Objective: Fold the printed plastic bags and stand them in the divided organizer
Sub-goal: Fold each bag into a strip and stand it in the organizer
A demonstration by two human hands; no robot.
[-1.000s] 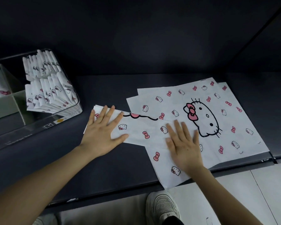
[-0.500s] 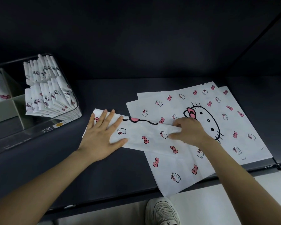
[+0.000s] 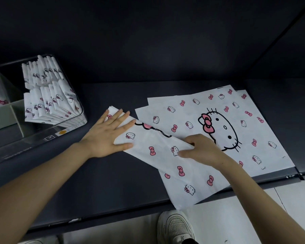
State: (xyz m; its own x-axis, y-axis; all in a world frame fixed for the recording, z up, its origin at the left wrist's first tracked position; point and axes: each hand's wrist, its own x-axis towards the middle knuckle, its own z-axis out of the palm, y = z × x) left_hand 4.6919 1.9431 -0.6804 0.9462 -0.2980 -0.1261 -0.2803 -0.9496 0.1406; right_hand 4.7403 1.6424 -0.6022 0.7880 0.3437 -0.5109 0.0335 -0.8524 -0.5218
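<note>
Fold in progress: white plastic bag printed with pink bows lies as a narrow strip on the dark counter. Left hand, grip wide, pins one end against sliding; right hand pinches the other, likely to double it over.

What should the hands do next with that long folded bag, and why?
Probably the right hand should fold its end of the folded bag over toward the left hand. The bag is a long strip, the left hand presses one end flat, and the right hand pinches the other end's edge.
</note>
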